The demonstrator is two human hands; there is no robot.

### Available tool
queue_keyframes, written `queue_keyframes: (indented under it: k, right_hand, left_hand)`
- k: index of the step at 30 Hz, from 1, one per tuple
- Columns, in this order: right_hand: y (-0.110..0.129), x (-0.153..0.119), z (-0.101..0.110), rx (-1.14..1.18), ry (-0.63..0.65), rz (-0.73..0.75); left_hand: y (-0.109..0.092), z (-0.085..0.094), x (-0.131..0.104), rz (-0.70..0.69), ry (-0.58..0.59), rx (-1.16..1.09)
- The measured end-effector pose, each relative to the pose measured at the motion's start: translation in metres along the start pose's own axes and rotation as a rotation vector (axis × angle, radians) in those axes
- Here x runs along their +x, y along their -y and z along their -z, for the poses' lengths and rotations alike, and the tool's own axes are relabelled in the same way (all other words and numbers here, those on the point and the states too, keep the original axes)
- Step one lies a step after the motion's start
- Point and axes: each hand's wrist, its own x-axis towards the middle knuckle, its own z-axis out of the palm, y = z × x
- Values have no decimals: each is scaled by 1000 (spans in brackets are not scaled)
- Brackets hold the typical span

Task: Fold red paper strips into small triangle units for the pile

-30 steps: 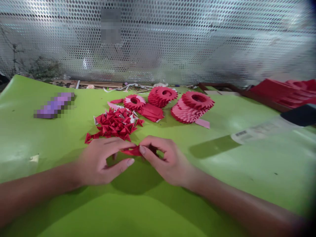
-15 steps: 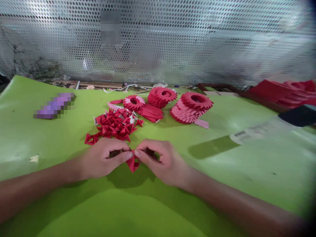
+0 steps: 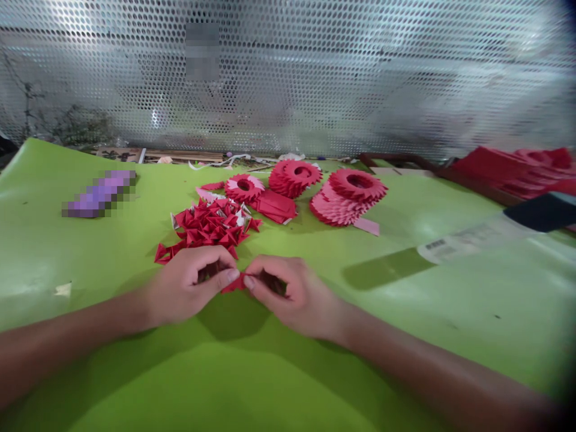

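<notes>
A small folded red paper piece [image 3: 234, 282] is pinched between both hands above the green tabletop. My left hand [image 3: 193, 285] grips its left side with thumb and forefinger, and my right hand [image 3: 288, 294] pinches its right end. Fingers cover part of the piece, so its full shape is hidden. Just behind my left hand lies a heap of folded red paper triangles [image 3: 209, 222], with some white ones among them.
Behind the heap stand a small paper ring [image 3: 244, 188], a red ring stack [image 3: 294, 178] and a pink-and-red stack [image 3: 346, 198]. Flat red paper slips [image 3: 275, 206] lie between them. A clear bottle [image 3: 477, 237] with a dark cap is at right. A perforated metal wall [image 3: 288, 78] closes the back.
The paper piece has turned: its point hung downward between the hands before, and now less of it shows, lying toward my left thumb. Both hands have hardly moved.
</notes>
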Motion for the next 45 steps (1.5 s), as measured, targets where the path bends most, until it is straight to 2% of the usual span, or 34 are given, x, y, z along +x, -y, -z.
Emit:
queue_keyframes:
  k: [6, 13, 22, 26, 33, 40, 45]
  right_hand:
    - [-1, 0, -1, 71, -68, -18]
    - [-3, 1, -2, -12, 35, -65]
    - [-1, 0, -1, 11, 106, -133]
    - [0, 0, 0, 5, 159, -108]
    - [-2, 2, 2, 42, 75, -85]
    - [0, -1, 1, 57, 155, -76]
    - [2, -2, 2, 161, 104, -59]
  left_hand:
    - [5, -1, 0, 88, 52, -2]
    - [-1, -1, 0, 127, 103, 50]
    - [-1, -1, -1, 90, 117, 74]
    - [-1, -1, -1, 57, 153, 106]
    - [3, -1, -1, 98, 149, 76]
    - [5, -2, -5, -45, 200, 192]
    - [3, -2, -10, -79, 157, 193]
